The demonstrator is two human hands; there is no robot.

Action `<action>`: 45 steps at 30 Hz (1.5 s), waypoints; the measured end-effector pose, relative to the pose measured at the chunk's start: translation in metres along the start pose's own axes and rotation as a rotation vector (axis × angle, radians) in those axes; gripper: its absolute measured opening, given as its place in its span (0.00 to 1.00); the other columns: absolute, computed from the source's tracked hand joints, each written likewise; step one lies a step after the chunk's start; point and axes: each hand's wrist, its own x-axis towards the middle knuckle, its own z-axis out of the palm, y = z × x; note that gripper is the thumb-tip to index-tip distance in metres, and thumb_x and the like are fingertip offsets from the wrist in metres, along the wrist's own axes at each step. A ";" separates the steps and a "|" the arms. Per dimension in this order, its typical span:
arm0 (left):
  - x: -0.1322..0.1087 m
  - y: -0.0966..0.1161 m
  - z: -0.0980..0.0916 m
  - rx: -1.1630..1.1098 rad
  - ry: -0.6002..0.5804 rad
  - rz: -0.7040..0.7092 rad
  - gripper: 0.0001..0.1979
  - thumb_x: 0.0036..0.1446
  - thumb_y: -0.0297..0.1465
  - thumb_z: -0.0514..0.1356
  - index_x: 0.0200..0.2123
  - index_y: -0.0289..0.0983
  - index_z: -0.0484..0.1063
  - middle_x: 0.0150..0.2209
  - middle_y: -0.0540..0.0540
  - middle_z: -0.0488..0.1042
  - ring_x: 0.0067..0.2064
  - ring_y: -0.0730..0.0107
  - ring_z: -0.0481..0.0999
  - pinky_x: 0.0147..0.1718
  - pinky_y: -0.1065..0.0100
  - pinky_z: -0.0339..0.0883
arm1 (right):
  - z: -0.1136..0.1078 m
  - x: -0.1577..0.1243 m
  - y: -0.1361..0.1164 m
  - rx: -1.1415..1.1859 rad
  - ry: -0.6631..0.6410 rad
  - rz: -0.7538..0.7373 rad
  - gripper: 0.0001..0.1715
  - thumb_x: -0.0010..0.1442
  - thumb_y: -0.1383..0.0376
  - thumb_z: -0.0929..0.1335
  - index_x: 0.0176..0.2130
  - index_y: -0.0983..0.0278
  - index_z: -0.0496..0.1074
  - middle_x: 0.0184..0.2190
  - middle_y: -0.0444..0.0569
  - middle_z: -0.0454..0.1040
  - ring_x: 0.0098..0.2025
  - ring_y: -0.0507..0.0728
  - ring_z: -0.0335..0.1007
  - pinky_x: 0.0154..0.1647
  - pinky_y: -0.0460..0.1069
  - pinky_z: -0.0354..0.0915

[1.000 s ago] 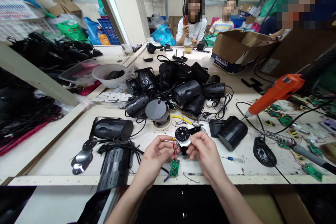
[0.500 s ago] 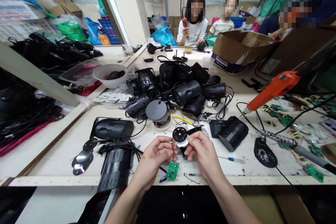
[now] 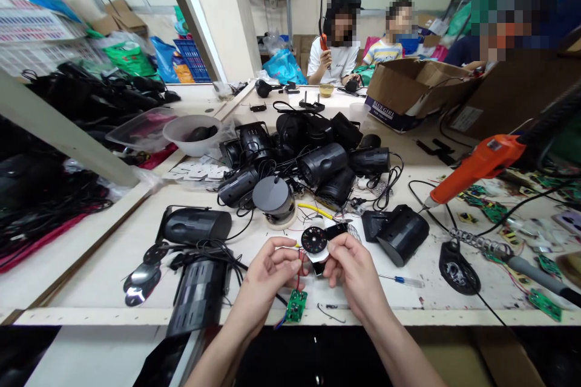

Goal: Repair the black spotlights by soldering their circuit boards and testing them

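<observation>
Between finger and thumb, my right hand [image 3: 351, 266] pinches the edge of a round black disc [image 3: 314, 240] with a ring of small marks and a white piece under it. The fingers of my left hand [image 3: 275, 269] are closed around thin red and dark wires [image 3: 298, 278] just left of the disc. From these wires a small green circuit board [image 3: 296, 306] hangs near the table's front edge. Beyond my hands are yellow-handled pliers [image 3: 315, 210], partly hidden. A blue-tipped screwdriver [image 3: 400, 280] lies right of my right hand.
Several black cylindrical housings [image 3: 323, 163] with cables are heaped ahead. More housings [image 3: 198, 224] lie to the left. An orange electric screwdriver [image 3: 481, 166] hangs at right, above a soldering iron [image 3: 535, 272] and loose circuit boards [image 3: 494, 210]. A co-worker [image 3: 333, 54] sits across the table.
The view has tilted up slightly. The circuit board has swung a little and turned on its wires. Both hands keep their grip, and the disc stays in my right hand.
</observation>
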 end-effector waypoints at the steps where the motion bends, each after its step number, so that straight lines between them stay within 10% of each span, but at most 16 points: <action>1: 0.000 0.000 0.001 0.004 0.002 0.003 0.22 0.49 0.38 0.70 0.44 0.37 0.66 0.33 0.46 0.76 0.34 0.65 0.76 0.29 0.67 0.73 | 0.000 -0.001 0.000 -0.001 -0.006 0.006 0.22 0.44 0.52 0.75 0.27 0.64 0.66 0.14 0.40 0.69 0.15 0.47 0.64 0.13 0.39 0.59; 32: 0.003 -0.001 0.010 -0.092 -0.013 -0.153 0.22 0.42 0.45 0.73 0.25 0.34 0.71 0.24 0.47 0.75 0.27 0.72 0.72 0.29 0.71 0.66 | -0.013 -0.005 0.002 -0.067 -0.110 0.004 0.16 0.52 0.56 0.72 0.28 0.63 0.66 0.14 0.39 0.68 0.16 0.48 0.62 0.13 0.39 0.57; 45: 0.008 -0.010 0.005 0.015 -0.022 -0.022 0.17 0.47 0.40 0.72 0.31 0.34 0.73 0.27 0.47 0.76 0.29 0.72 0.72 0.29 0.73 0.63 | -0.013 0.003 0.004 -0.082 -0.044 -0.032 0.26 0.50 0.47 0.74 0.32 0.66 0.70 0.20 0.41 0.72 0.17 0.48 0.67 0.14 0.41 0.63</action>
